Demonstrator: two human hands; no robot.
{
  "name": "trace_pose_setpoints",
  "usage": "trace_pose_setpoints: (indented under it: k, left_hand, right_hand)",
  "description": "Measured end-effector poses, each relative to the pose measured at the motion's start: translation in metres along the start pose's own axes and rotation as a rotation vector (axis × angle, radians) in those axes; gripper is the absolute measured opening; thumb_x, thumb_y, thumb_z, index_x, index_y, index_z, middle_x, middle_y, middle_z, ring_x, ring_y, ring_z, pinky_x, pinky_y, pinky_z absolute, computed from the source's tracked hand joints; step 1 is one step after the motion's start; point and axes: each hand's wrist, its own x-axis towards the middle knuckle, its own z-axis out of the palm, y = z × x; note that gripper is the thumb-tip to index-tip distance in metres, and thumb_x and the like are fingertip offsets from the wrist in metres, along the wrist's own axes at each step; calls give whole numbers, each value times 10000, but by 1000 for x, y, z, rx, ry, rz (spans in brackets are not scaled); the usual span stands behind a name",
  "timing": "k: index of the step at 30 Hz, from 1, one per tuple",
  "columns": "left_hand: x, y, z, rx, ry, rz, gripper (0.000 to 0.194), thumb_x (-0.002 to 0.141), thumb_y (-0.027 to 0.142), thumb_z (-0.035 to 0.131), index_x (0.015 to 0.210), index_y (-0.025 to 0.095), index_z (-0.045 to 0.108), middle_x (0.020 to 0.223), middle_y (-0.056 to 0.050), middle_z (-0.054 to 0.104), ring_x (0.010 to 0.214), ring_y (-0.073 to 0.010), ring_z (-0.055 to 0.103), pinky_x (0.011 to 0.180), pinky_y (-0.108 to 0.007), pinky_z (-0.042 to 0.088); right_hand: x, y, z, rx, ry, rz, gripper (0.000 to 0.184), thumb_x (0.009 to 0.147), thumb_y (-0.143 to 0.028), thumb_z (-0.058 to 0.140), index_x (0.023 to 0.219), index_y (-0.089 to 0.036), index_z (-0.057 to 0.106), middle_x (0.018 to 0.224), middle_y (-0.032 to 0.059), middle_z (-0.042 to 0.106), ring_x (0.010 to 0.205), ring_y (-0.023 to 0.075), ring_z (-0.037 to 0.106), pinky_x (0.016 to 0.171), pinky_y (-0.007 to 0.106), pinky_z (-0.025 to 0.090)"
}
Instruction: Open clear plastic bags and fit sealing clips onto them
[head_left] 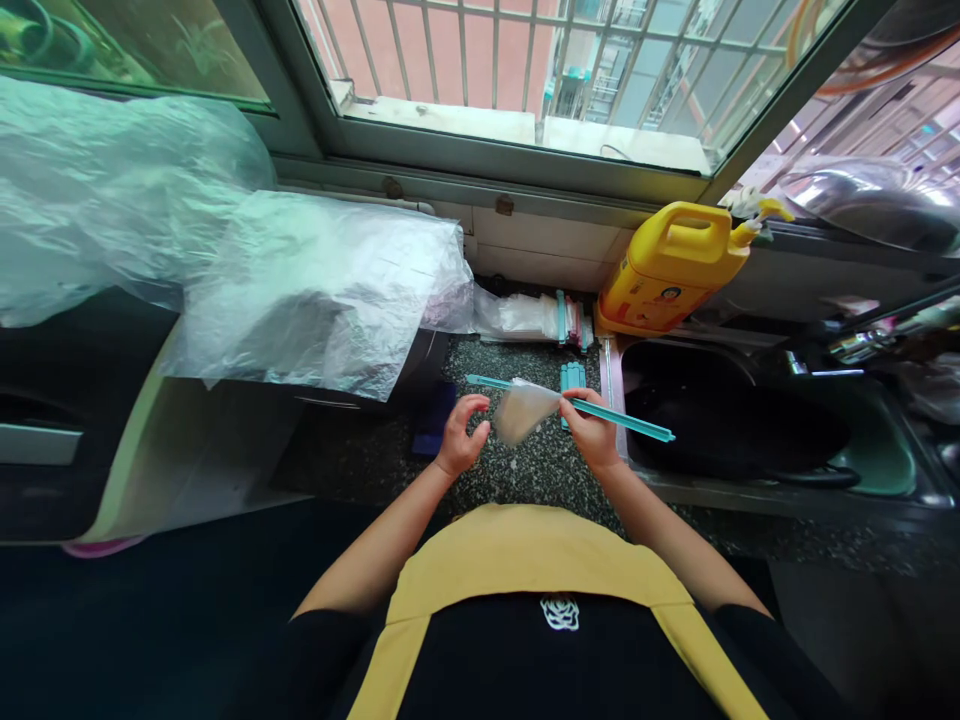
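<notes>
My right hand (592,428) pinches a long teal bag sealing clip (634,420) and the edge of a small translucent plastic bag (525,408) hanging from it. The clip runs slantwise above the counter, its left end sticking out past the bag. Just left of the bag, my left hand (463,436) is apart from it, fingers curved and thumb separated, holding nothing. Behind my right hand, several shorter teal clips (573,376) lie side by side on the speckled counter (517,478). Further back lies a bundle of clear bags (525,316) with clips across it.
A yellow jug (671,270) stands at the back beside the sink (892,460), which holds a large black pan (735,425). Clear plastic sheeting (322,290) covers things on the left. A dark blue object (433,422) lies by my left hand. A barred window (517,70) is ahead.
</notes>
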Motion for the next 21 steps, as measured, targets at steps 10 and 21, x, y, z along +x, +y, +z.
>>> trace_pose_setpoints:
  k: [10,21]
  left_hand:
    - [8,-24,0,13,64,-348,243,759,316,571,956,175,596,1112,-133,632,1104,-262,558,997,-412,388]
    - [34,48,31,-630,-70,-619,417,495,451,812,737,130,703,739,-53,712,688,-173,597,668,-274,443]
  right_hand:
    - [2,-6,-2,26,7,13,201,719,-407,651,787,-220,616,634,-17,598,549,129,541,519,261,452]
    - [1,-11,-3,17,12,36,180,706,-373,655,774,-213,609,645,-12,600,553,132,540,535,272,454]
